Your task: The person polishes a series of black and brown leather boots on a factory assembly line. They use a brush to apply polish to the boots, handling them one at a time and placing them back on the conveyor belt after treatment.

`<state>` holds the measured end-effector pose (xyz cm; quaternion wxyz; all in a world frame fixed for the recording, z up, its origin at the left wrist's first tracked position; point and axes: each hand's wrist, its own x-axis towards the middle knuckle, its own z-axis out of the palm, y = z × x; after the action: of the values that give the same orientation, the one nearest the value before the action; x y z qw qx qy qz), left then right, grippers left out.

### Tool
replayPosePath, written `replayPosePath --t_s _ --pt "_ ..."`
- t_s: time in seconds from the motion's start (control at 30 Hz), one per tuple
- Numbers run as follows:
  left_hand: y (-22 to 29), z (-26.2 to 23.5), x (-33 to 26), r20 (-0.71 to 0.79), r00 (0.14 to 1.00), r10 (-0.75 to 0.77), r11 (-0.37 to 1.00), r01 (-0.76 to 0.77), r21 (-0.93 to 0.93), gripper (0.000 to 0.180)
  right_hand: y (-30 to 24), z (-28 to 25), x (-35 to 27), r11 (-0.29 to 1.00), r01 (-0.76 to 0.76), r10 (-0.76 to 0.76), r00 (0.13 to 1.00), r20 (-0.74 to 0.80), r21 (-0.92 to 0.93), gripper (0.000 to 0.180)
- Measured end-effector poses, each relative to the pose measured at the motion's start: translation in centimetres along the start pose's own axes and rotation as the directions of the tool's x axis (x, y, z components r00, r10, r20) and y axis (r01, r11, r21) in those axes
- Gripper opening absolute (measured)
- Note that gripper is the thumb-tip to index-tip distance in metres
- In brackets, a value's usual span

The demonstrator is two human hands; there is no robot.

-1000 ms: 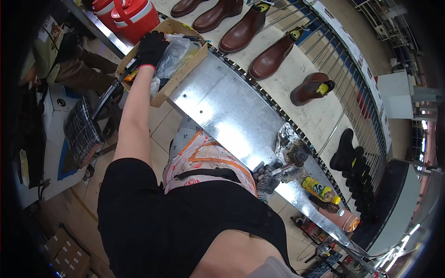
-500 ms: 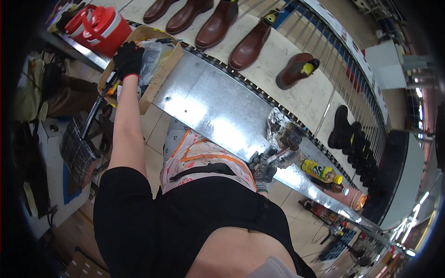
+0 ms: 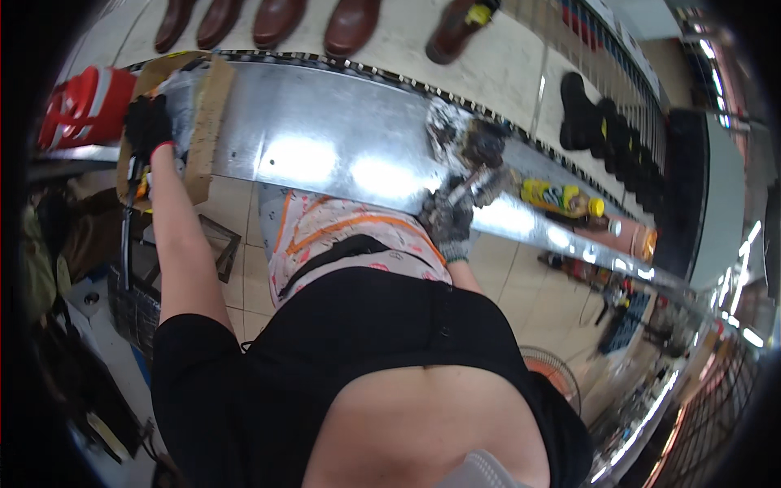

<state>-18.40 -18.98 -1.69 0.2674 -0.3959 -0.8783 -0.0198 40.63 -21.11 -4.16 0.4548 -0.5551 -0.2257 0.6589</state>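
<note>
My left hand (image 3: 149, 126), in a black glove with a red cuff, reaches into a cardboard box (image 3: 210, 130) at the far left. What its fingers touch among the plastic bags and small items cannot be made out. My right hand (image 3: 449, 218), in a stained grey knit glove, is closed around the pale handle of a brush (image 3: 468, 184) at the near edge of the metal ledge (image 3: 325, 122). The brush's brownish end points right. Just beyond it lie crumpled, blackened foil (image 3: 442, 130) and a dark, dirty lump (image 3: 484, 142).
Brown boots (image 3: 352, 28) stand on the pale conveyor (image 3: 399, 57) beyond the ledge, with black boots (image 3: 579, 114) farther right. A yellow-labelled bottle (image 3: 557, 198) lies right of my right hand. Left of the box is a red jug (image 3: 85, 106). A fan (image 3: 553, 374) stands behind me.
My view has turned, so the ledge lies more level and the boots sit higher. My left hand stays in the box; my right still grips the brush.
</note>
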Motion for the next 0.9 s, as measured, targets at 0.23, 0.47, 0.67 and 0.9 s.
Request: replayPosePath --t_s 0.23,0.47,0.67,0.9 --pt "-0.8 2.2 1.9 0.108 0.994 -0.025 0.982 0.045 -0.184 0.039 -1.2 2.0 -1.1 0.961 0.061 -0.109 0.98 -0.167 -0.268 0.027" --pt "0.9 -0.3 0.6 0.044 0.996 -0.075 0.995 0.072 0.068 0.042 -0.1 0.7 -0.2 0.982 0.065 -0.086 0.99 -0.109 -0.177 0.041" --pt "-0.3 0.7 1.1 0.024 0.997 0.07 0.995 -0.068 -0.066 0.041 -0.9 1.3 -0.5 0.979 0.034 -0.062 0.989 -0.137 -0.2 0.038" --pt "-0.2 1.6 1.2 0.001 0.999 -0.035 0.98 0.035 -0.197 0.037 -1.4 1.8 -1.2 0.981 0.023 -0.054 0.986 -0.159 -0.19 0.033"
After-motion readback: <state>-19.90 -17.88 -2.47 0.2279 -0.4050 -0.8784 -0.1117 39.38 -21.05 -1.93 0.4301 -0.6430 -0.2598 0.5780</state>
